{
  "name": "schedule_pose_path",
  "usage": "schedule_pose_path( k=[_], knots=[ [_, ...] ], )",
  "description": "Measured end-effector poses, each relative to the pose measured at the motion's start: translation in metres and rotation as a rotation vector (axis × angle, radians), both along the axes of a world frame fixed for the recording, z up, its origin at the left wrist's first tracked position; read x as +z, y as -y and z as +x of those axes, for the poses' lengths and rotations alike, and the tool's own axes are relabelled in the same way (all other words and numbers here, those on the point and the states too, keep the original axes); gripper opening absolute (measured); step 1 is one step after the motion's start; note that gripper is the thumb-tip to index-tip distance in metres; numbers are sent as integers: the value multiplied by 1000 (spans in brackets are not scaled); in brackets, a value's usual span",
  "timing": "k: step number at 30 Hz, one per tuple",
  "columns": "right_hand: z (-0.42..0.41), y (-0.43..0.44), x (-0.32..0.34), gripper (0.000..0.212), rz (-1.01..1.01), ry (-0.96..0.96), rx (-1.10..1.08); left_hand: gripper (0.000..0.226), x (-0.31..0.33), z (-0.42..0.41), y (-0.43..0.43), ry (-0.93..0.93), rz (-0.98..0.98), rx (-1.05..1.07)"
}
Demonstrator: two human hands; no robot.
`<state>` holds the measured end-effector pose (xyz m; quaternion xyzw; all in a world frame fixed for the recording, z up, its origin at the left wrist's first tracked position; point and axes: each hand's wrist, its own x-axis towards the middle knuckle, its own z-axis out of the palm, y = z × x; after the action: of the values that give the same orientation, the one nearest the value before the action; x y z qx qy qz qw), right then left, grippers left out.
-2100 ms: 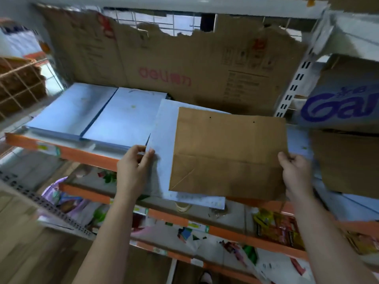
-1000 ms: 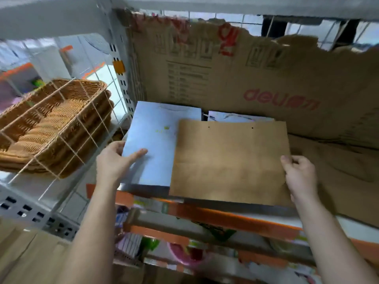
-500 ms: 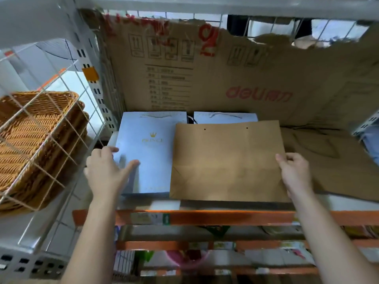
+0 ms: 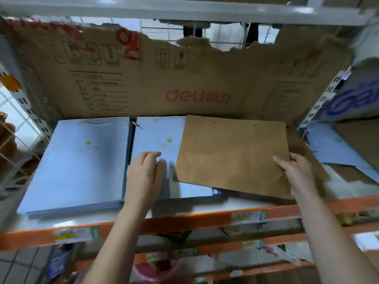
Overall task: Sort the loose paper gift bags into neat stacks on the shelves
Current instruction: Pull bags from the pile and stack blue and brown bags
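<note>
A flat brown kraft paper bag lies partly over the right blue stack, and my right hand grips its right edge. Two stacks of light blue gift bags with gold crown prints lie side by side on the shelf: the left blue stack and the right blue stack. My left hand rests palm down on the right blue stack, fingers together, holding nothing. More brown bags lie under and to the right of the held one.
The shelf has an orange front rail with price labels. A torn cardboard sheet printed "deli" lines the back. Loose blue bags lie beyond the right upright. A wire side panel stands at the left, and cluttered lower shelves sit below.
The view has swung right and closer. My left hand moved from the left blue stack onto the right one. The brown bag stays in my right hand, now tilted over that stack.
</note>
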<state>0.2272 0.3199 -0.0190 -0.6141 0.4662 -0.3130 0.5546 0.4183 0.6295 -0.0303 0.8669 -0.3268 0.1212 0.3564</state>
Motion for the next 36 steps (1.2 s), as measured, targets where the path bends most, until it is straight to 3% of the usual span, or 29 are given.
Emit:
schedule_pose_path(
  k=[6,11,17,21,27,32,36],
  knots=[
    [-44,76,2,32,36,-6,9,34,1,-59,87,-11,45,44],
    [-63,117,-4,36,-2,-70,116,37,-3,-104,132,9,98,39],
    [-67,130,-9,54,-413,-357,235,34,-12,-140,165,-34,119,62],
    [-66,134,-17,42,-625,-476,286,37,-16,-143,176,-46,175,66],
    [-72,138,-21,38,-701,-590,297,43,-18,-140,184,-72,222,99],
    [-92,137,-16,55,-649,-695,410,50,-20,-137,190,-107,255,111],
    [-109,124,-12,92,-568,-763,606,54,-25,-134,196,-154,294,108]
  ],
)
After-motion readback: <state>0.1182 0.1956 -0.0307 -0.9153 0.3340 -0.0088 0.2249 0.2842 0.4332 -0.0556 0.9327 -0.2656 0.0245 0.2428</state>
